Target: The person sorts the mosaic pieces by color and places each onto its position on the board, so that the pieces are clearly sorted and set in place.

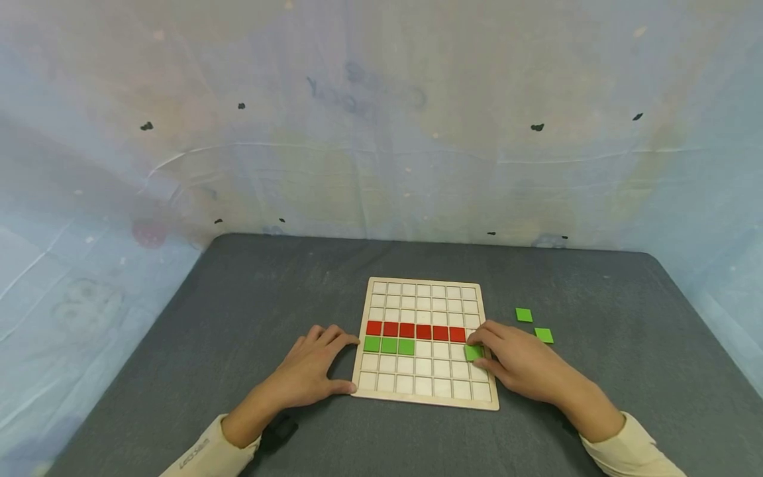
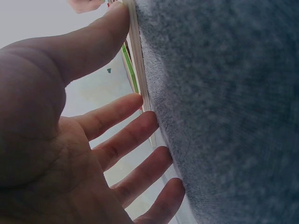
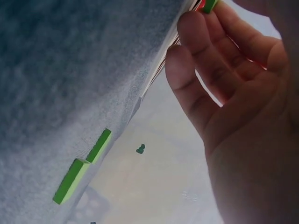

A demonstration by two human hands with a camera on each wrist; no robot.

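Observation:
A wooden grid board [image 1: 426, 399] lies on the dark table. Several red square tiles [image 1: 407, 330] fill most of one row, and three green tiles [image 1: 389, 346] sit at the left of the row just nearer. My left hand [image 1: 306, 368] is at the board's left edge, thumb and index fingertip against it; the left wrist view shows its fingers [image 2: 126, 137] spread and relaxed. With thumb and fingers, my right hand [image 1: 524, 363] pinches a green tile [image 1: 473, 352] over the right part of the green row. That tile's edge [image 3: 210, 5] peeks out at the top of the right wrist view.
Two loose green tiles, one farther back [image 1: 523, 315] and one nearer [image 1: 543, 335], lie on the table right of the board. Behind the dark tabletop [image 1: 286, 278] hangs a pale patterned cloth [image 1: 381, 132]. A dark object [image 1: 279, 432] shows under the left wrist.

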